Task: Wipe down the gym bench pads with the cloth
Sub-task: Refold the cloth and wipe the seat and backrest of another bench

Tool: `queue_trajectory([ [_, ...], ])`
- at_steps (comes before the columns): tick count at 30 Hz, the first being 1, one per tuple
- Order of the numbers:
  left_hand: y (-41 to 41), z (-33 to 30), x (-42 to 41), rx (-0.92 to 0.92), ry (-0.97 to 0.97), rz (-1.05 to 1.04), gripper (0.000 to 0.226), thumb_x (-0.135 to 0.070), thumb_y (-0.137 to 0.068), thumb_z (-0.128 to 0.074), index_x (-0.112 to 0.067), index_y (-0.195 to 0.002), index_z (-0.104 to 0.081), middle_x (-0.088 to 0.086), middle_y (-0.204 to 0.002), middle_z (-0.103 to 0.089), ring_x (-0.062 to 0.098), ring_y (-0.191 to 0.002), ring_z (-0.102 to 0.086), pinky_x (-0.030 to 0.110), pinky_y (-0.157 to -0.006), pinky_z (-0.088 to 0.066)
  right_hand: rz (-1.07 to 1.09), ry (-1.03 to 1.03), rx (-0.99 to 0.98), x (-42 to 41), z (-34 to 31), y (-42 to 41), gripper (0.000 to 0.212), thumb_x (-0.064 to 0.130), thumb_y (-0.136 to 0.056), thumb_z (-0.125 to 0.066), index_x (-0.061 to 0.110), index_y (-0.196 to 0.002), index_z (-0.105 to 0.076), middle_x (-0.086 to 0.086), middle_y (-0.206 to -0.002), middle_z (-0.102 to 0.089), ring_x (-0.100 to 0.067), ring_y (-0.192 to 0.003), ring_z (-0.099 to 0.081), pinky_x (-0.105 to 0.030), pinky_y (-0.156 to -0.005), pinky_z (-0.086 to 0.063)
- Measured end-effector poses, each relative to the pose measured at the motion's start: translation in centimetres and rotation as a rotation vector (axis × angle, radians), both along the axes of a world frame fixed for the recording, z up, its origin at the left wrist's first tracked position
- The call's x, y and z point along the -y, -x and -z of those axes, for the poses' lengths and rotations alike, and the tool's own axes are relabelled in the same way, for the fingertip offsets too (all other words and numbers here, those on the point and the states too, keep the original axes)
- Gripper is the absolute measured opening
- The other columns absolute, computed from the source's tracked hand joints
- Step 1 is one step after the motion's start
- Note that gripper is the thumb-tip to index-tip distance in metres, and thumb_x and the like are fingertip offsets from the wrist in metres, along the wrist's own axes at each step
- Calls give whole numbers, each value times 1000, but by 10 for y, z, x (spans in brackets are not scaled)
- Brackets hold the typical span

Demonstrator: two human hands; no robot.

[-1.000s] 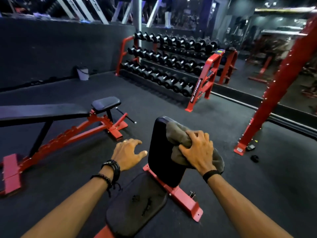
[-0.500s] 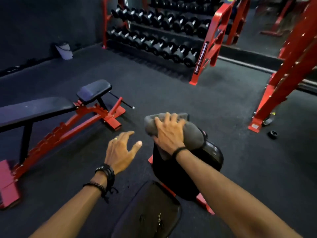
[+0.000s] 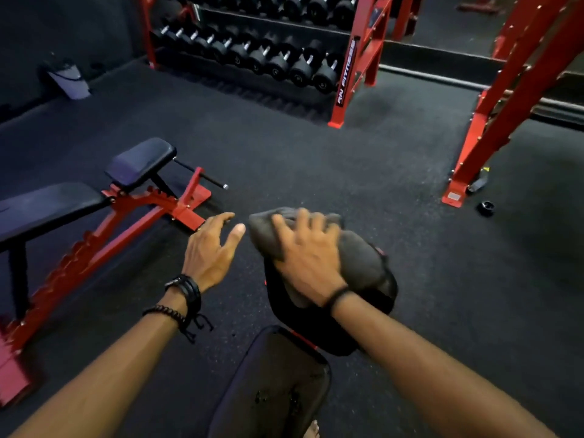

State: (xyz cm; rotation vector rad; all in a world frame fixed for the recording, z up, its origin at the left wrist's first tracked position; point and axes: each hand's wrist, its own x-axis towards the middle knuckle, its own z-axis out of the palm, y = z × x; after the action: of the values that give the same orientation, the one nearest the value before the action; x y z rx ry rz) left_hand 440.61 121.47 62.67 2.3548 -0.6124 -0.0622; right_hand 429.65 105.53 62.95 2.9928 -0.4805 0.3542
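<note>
The right hand (image 3: 308, 259) presses flat, fingers spread, its grip bearing down on the crumpled grey cloth (image 3: 357, 257) rather than pinching it. A second ago that hand sat on the right face of the upright black vinyl pad (image 3: 384, 290); now it has swept up and over to the pad's top edge, and the cloth is dragged with it, draped across the crown and spilling off the far left corner. So the side looks covered and the top is getting its pass, a fair way into this one pad, I'd judge.

The left hand (image 3: 210, 252) hangs open, fingers apart, holding nothing, just beside the cloth's left end and closer to it than before; it may be about to steady the pad or catch the loose cloth.

Below, the dark flat seat pad (image 3: 275, 384) shows a few wet-looking specks, not yet wiped by the look of it. Off to the left, the red-framed black bench (image 3: 50, 207) stands well apart on the dark speckled rubber floor (image 3: 316, 159), untouched. The view has also tipped downward.
</note>
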Motion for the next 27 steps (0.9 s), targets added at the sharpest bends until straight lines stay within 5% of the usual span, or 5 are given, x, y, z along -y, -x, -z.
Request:
queue_trajectory([
  [4,2,-3,2,11,-39,-14,79,-70,-81,-32,-14,-131,-55,6,-131,-60,23,-117,-57,45,-101,-45,-63,65,-158,-16,-3,-41,49,40,-89,-56,23,-135,-49,-18,-133,-47,-44,-123,-41,-59,-91,-37],
  [11,12,3,17,23,-96,151,75,-68,-85,-34,-13,-130,-56,5,-129,-60,23,-117,-58,45,-101,-44,10,-48,124,43,16,98,76,59,-72,-63,38,-142,-43,-10,-141,-44,-35,-120,-45,-48,-86,-39],
  [16,20,3,59,22,-61,319,69,-63,-85,-37,-12,-126,-59,5,-123,-63,23,-115,-58,42,-101,-44,183,-439,432,62,50,147,77,68,-72,-72,31,-137,-53,-5,-137,-47,-29,-119,-49,-46,-96,-45],
  [21,7,-4,82,-42,111,302,56,-52,-86,-45,-10,-117,-64,6,-117,-66,21,-108,-60,31,-94,-44,262,-106,289,35,17,83,67,77,-72,-56,38,-126,-57,-3,-123,-56,-29,-113,-51,-46,-85,-37],
  [27,2,-8,100,63,63,585,47,-47,-91,-40,-13,-111,-66,5,-111,-67,24,-105,-60,40,-93,-48,364,-85,299,19,20,72,70,82,-76,-47,35,-128,-57,-2,-120,-58,-27,-110,-52,-47,-86,-33],
])
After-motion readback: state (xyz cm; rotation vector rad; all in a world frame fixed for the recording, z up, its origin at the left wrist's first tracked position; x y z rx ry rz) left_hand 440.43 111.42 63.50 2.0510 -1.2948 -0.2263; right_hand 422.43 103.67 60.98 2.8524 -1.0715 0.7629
